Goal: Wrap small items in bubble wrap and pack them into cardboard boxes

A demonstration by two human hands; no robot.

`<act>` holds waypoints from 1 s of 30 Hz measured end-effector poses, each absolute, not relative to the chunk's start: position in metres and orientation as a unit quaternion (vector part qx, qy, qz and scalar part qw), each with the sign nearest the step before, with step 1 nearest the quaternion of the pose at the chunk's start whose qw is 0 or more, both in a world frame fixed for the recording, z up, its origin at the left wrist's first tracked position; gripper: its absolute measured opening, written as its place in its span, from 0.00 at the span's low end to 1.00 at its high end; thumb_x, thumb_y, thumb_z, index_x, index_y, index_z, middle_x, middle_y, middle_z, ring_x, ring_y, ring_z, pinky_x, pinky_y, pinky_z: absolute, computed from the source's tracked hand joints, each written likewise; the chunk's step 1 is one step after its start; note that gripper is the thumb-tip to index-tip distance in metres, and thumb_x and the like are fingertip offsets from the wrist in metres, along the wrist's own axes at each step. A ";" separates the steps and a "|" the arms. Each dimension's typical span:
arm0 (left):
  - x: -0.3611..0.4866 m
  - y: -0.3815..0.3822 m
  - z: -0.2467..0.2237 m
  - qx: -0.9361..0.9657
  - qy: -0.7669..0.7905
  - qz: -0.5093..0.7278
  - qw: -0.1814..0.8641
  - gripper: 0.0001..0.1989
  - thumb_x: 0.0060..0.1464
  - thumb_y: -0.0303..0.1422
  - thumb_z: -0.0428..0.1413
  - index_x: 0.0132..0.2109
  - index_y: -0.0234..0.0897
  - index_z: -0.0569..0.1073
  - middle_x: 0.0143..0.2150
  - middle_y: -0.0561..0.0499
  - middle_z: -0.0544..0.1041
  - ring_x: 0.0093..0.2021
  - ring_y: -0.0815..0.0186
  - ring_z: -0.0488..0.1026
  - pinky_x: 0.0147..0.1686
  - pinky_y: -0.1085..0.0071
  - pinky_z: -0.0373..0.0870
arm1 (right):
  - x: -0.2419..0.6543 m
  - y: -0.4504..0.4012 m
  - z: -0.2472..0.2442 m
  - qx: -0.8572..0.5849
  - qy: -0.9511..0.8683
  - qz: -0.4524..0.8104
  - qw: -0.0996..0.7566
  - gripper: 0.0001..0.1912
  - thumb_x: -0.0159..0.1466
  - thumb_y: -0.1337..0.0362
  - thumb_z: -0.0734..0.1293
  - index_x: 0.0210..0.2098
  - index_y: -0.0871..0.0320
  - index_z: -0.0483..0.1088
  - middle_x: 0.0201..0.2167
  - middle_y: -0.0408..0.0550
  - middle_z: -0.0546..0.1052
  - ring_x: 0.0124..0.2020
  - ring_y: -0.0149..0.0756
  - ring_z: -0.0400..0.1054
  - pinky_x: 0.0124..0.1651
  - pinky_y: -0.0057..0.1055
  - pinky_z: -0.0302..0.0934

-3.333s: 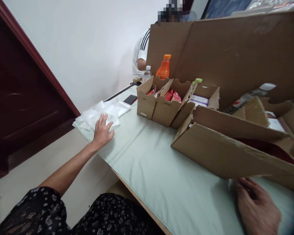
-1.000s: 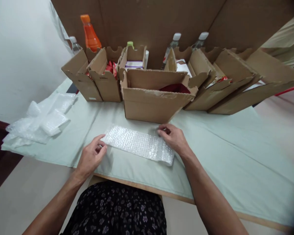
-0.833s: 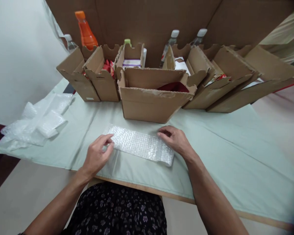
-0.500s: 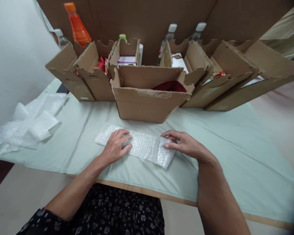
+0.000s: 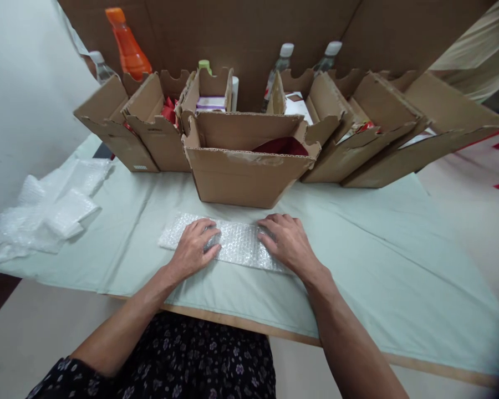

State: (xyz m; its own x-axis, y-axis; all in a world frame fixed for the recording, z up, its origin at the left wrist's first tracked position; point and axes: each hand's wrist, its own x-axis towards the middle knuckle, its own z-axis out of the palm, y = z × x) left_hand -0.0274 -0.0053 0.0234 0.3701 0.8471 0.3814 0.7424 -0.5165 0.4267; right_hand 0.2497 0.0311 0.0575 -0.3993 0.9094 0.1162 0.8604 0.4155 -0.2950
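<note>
A flat strip of bubble wrap [image 5: 239,244] lies across the pale green tablecloth in front of me. My left hand [image 5: 196,246] rests on its left part, fingers apart and slightly curved. On the right part lies my right hand [image 5: 286,239], palm down, with its fingers spread a little and pressing on the wrap. Neither hand is closed round anything. Part of the wrap's right end is hidden under my right hand and wrist.
A cardboard box [image 5: 249,177] with something dark red inside stands just beyond the wrap. Several more cardboard bins [image 5: 382,160] line the back, with bottles behind, one orange [image 5: 131,52]. Loose bubble wrap [image 5: 50,205] lies at the left. The table's front edge [image 5: 233,324] is near me.
My right hand has moved left from the wrap's right end and turned palm down onto it. The right end's raised fold now lies flatter. My left hand has stayed in place.
</note>
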 end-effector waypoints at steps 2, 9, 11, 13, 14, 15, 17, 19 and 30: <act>-0.027 -0.005 0.023 0.818 0.486 0.291 0.096 0.13 0.60 0.30 0.58 0.52 0.40 0.76 0.55 0.42 0.77 0.58 0.50 0.73 0.56 0.49 0.71 | 0.244 0.031 0.056 -0.545 -0.825 0.110 0.102 0.09 0.68 0.64 0.66 0.44 0.55 0.79 0.46 0.53 0.82 0.45 0.48 0.70 0.47 0.41 0.55; -0.027 -0.005 0.019 0.804 0.494 0.317 0.093 0.12 0.61 0.28 0.57 0.51 0.39 0.77 0.54 0.42 0.77 0.57 0.52 0.74 0.58 0.50 0.71 | 0.238 0.030 0.062 -0.589 -0.794 0.125 0.086 0.10 0.67 0.67 0.68 0.47 0.57 0.76 0.40 0.51 0.82 0.43 0.45 0.73 0.46 0.38 0.53; -0.027 -0.005 0.018 0.804 0.493 0.319 0.088 0.12 0.61 0.27 0.57 0.50 0.39 0.77 0.54 0.42 0.78 0.57 0.52 0.74 0.57 0.51 0.72 | 0.239 0.030 0.064 -0.602 -0.785 0.129 0.070 0.09 0.68 0.67 0.68 0.46 0.57 0.76 0.39 0.50 0.83 0.42 0.45 0.73 0.46 0.37 0.52; -0.027 -0.004 0.018 0.806 0.491 0.321 0.083 0.11 0.61 0.27 0.57 0.50 0.39 0.77 0.54 0.42 0.77 0.57 0.53 0.74 0.57 0.51 0.73 | 0.239 0.031 0.064 -0.606 -0.783 0.129 0.053 0.06 0.68 0.66 0.67 0.40 0.57 0.77 0.39 0.50 0.83 0.43 0.44 0.73 0.45 0.37 0.51; -0.027 -0.005 0.017 0.806 0.489 0.323 0.080 0.11 0.61 0.27 0.57 0.50 0.39 0.77 0.54 0.42 0.77 0.57 0.53 0.74 0.57 0.51 0.73 | 0.240 0.031 0.064 -0.605 -0.784 0.128 0.049 0.06 0.69 0.66 0.67 0.38 0.57 0.77 0.39 0.50 0.83 0.43 0.44 0.73 0.45 0.37 0.51; -0.026 -0.005 0.017 0.807 0.488 0.325 0.078 0.11 0.62 0.27 0.57 0.50 0.39 0.77 0.54 0.42 0.77 0.57 0.53 0.74 0.57 0.51 0.73 | 0.240 0.031 0.064 -0.603 -0.786 0.126 0.050 0.07 0.69 0.67 0.67 0.37 0.56 0.78 0.39 0.50 0.83 0.43 0.44 0.73 0.45 0.37 0.51; -0.026 -0.007 0.016 0.805 0.489 0.330 0.071 0.11 0.63 0.27 0.56 0.51 0.40 0.76 0.54 0.42 0.77 0.57 0.53 0.74 0.57 0.51 0.74 | 0.242 0.031 0.063 -0.598 -0.790 0.121 0.066 0.07 0.69 0.67 0.67 0.37 0.56 0.78 0.39 0.50 0.83 0.43 0.43 0.73 0.45 0.37 0.51; -0.025 -0.009 0.015 0.798 0.497 0.336 0.053 0.14 0.63 0.27 0.55 0.55 0.41 0.74 0.57 0.41 0.75 0.59 0.52 0.73 0.57 0.50 0.74 | 0.244 0.029 0.061 -0.585 -0.797 0.109 0.104 0.06 0.68 0.67 0.69 0.36 0.55 0.79 0.40 0.49 0.82 0.43 0.43 0.72 0.46 0.38 0.52; -0.013 0.007 0.040 0.842 0.440 0.313 -0.018 0.32 0.63 0.27 0.54 0.71 0.36 0.58 0.66 0.36 0.72 0.70 0.46 0.65 0.63 0.46 0.67 | 0.243 0.015 0.068 -0.345 -0.858 0.087 0.371 0.05 0.69 0.72 0.65 0.39 0.55 0.71 0.36 0.44 0.82 0.38 0.35 0.74 0.46 0.36 0.58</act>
State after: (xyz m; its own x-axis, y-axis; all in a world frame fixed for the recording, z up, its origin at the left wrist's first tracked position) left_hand -0.0129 0.0071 0.0401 0.4170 0.7287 0.5432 0.7514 -0.6127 0.2450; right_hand 0.2427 0.0148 0.0679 -0.4865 0.6560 0.5771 0.5266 0.7472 -0.4054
